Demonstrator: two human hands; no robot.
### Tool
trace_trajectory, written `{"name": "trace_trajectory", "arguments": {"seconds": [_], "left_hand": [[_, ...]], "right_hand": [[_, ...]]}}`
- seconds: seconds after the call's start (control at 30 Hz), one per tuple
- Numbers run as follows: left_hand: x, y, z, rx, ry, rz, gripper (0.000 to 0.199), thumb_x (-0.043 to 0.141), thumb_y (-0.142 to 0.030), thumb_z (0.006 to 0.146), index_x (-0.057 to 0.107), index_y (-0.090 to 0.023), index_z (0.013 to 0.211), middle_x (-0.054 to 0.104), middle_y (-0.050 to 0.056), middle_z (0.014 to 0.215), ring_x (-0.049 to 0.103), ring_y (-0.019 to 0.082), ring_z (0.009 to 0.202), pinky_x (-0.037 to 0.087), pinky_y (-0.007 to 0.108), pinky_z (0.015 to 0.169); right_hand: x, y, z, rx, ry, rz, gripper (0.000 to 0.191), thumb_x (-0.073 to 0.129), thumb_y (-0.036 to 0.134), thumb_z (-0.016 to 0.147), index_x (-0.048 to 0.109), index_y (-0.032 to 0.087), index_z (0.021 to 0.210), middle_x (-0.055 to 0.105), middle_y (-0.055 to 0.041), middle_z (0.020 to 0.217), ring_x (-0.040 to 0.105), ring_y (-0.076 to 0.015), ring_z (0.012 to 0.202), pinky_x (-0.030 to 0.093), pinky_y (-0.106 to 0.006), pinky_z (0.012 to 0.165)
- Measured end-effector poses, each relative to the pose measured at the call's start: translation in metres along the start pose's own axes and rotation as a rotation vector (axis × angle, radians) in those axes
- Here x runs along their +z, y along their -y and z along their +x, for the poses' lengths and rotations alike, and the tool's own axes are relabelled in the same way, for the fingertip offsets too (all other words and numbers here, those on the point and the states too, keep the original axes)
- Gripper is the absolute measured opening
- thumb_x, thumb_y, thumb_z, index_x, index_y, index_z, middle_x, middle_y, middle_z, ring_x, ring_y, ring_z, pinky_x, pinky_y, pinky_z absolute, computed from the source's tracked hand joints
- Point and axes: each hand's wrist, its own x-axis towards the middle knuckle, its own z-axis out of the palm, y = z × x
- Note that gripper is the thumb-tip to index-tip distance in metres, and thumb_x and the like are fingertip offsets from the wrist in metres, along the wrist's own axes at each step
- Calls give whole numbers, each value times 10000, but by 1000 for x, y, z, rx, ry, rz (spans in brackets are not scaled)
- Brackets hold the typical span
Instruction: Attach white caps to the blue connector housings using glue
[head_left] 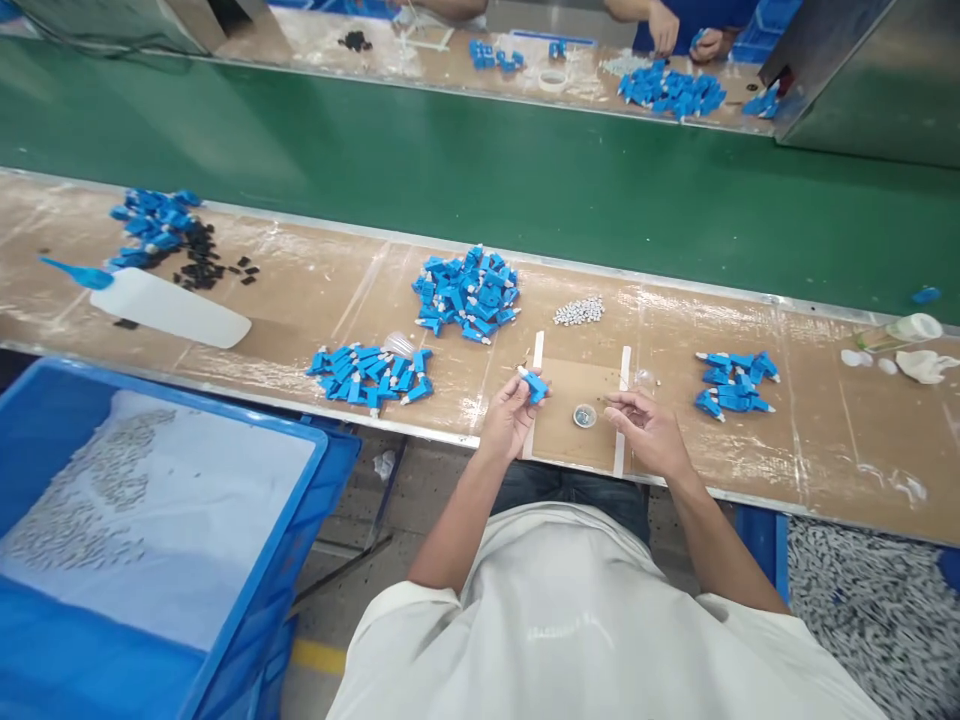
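Observation:
My left hand [511, 412] pinches a small blue plastic part [535, 386] with a white tip above the table edge. To its right, my right hand [646, 428] has thumb and fingers brought together; whatever lies between them is too small to make out. A small round clear dish [584, 415] with shiny contents sits between my hands on a brown board [577, 375] edged by white strips. Beyond the board lies a heap of small whitish pieces [579, 311]. A large pile of blue parts [469, 292] rests up and to the left, a flatter group [373, 377] nearer.
More blue parts [735, 384] lie at right. A white squeeze bottle [172, 308] lies at left near black pieces [201, 258]. Blue trays [319, 450] stand below the table's left side. Across the green conveyor belt [375, 150], co-workers' hands [663, 28] handle blue parts.

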Motion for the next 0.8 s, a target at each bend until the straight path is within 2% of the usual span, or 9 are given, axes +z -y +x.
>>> {"name": "trace_trajectory", "arguments": {"seconds": [0.07,0.17,0.47,0.6,0.8], "left_hand": [[-11,-1,4,-59,-39,-29,260,805,-186,825,734,-112,1064,738,72,893,730,144,822,554,182,661],[-17,-3,6,-114,-30,-68,204,771,-145,843,727,-102,1038,724,67,864,711,119,755,547,162,614],[-15,-5,4,-118,-8,-89,145,757,-161,856,731,-112,990,731,58,834,717,113,725,549,144,579],[-15,-6,3,-113,-3,-90,148,771,-158,844,730,-108,977,722,59,823,723,122,726,543,146,565],[-17,-5,3,-104,4,-100,141,760,-157,851,734,-110,981,718,61,839,716,121,735,542,155,586]], "right_hand": [[7,-6,0,24,21,-11,439,749,613,806,783,218,995,658,-52,888,626,-178,737,565,-330,679],[14,-9,4,33,33,-45,431,787,580,777,793,219,1011,636,-48,881,590,-165,695,539,-308,616],[35,-9,18,-99,37,-60,298,754,506,847,824,230,932,597,-35,835,534,-147,654,503,-294,560],[31,-7,20,-176,33,-87,215,726,433,897,825,242,908,614,-41,806,584,-176,725,491,-298,559],[14,0,9,-329,42,-236,156,669,336,957,803,257,947,681,-55,817,609,-192,716,517,-344,616]]}}
